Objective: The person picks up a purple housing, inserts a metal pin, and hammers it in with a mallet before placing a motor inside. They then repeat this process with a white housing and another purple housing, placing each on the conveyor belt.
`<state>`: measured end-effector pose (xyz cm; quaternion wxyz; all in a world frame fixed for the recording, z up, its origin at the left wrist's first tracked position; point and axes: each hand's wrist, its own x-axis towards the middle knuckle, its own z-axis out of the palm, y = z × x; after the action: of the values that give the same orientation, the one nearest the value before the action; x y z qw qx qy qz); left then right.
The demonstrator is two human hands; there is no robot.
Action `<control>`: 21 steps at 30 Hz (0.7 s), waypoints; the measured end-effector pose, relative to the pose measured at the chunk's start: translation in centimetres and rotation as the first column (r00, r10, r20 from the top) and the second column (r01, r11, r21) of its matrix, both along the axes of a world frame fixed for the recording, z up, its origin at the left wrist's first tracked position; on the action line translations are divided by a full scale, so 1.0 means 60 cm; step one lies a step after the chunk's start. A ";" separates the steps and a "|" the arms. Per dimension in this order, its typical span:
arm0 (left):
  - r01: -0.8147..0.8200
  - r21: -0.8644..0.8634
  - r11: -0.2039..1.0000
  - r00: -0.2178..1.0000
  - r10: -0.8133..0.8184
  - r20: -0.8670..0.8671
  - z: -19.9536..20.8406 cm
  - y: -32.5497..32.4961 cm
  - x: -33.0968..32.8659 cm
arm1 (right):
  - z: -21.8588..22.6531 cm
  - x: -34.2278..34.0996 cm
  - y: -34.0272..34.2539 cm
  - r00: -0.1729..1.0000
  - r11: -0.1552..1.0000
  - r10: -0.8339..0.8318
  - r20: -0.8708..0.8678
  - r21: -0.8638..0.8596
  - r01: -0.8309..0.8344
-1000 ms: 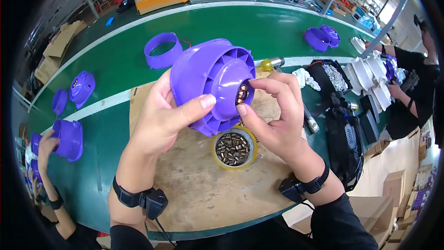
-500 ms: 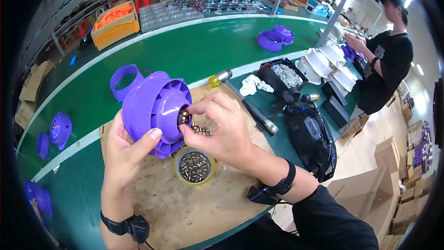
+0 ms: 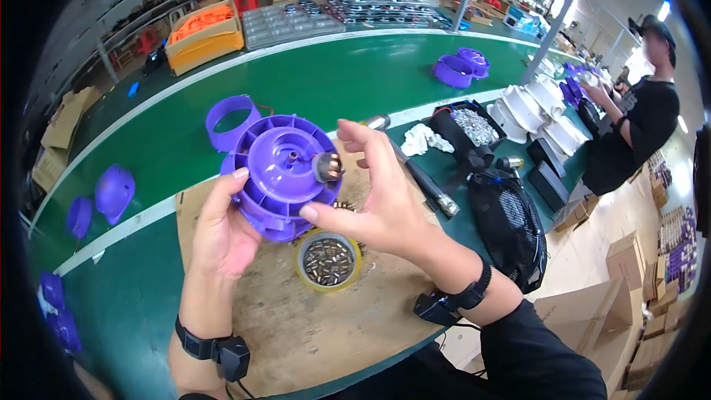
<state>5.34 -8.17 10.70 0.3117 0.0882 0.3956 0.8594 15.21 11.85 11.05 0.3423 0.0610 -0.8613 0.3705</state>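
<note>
My left hand (image 3: pixel 226 226) grips a purple round plastic fan housing (image 3: pixel 285 130) by its left edge, thumb on top of the rim. The housing's domed middle faces up, with a small metal pin at its centre. My right hand (image 3: pixel 389 200) has its fingers spread, the thumb tip at the housing's lower right edge. Between that thumb and the fingers is a short dark cylinder with copper-coloured segments (image 3: pixel 328 168), in front of the housing's right rim; whether anything supports it I cannot tell. Below lies a round yellow-rimmed tub (image 3: pixel 355 270) of small metal pieces.
A purple ring (image 3: pixel 222 115) stands behind the housing on the green conveyor belt (image 3: pixel 333 74). Brown board (image 3: pixel 296 341) covers the bench. To the right are a dark-handled tool (image 3: pixel 433 189), a black mesh bag (image 3: pixel 507 222) and white housings (image 3: pixel 533 107). A person (image 3: pixel 641 115) stands beyond.
The housing has tilted so its domed face points up toward me. My right fingers have come off the dark copper-segmented cylinder and spread apart. The whole view has shifted slightly.
</note>
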 end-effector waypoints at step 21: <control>-0.036 0.256 0.966 0.985 -0.009 0.171 -0.036 0.003 -0.024 | -0.030 -0.081 0.001 0.928 0.928 0.264 0.265 -0.331 -0.169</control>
<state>3.88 -7.99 8.55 0.3245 0.0512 0.2529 0.9100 10.37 11.92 9.22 0.1671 0.0457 -0.8245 0.5386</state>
